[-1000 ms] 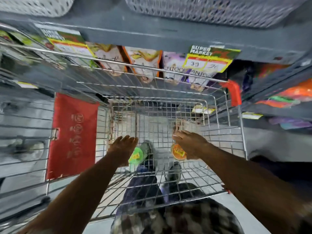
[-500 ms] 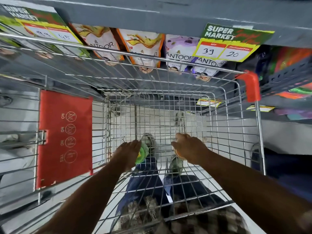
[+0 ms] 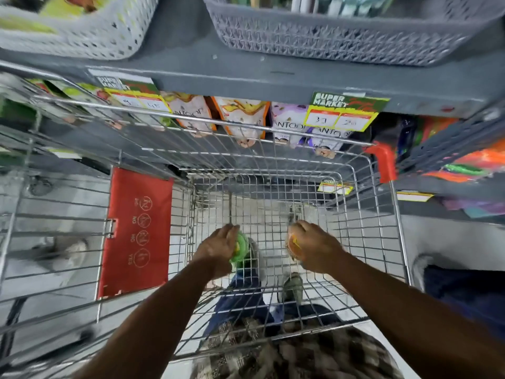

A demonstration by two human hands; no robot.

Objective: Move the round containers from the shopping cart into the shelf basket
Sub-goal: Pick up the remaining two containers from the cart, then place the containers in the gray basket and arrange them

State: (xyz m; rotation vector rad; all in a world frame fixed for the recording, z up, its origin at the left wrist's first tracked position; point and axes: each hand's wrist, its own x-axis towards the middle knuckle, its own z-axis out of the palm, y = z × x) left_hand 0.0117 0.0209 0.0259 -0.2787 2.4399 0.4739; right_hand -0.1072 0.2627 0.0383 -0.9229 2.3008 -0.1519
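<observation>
Both of the person's arms reach down into the wire cart (image 3: 363,214), and each hand is closed around a round container near the cart floor. The left hand (image 3: 218,248) wraps a green tub (image 3: 240,248), its fingers curled over the left side so that only the right part of the lid shows, with a small yellow mark on it. The right hand (image 3: 317,247) is clamped on an orange tub (image 3: 293,246), which shows only as a pale orange edge at the hand's left side; motion blur makes it hard to tell whether the tub sits on the wire or is just off it. The two tubs are apart, with bare grid between them.

A red panel (image 3: 136,233) with white round symbols hangs on the cart's left wall, and a red corner cap (image 3: 384,162) sits at the far right of the rim. Through the wire floor show the person's shoes and blue trouser legs, and a checked shirt fills the bottom edge.

Beyond the cart stands a grey shelf (image 3: 273,80). On it rest two perforated baskets: a grey basket (image 3: 341,39) at the upper right, holding packets that are blurred, and a white basket (image 3: 90,36) at the upper left. Below the shelf edge hang snack pouches (image 3: 243,119) in orange and purple, partly behind a green and yellow price tag (image 3: 344,110).
</observation>
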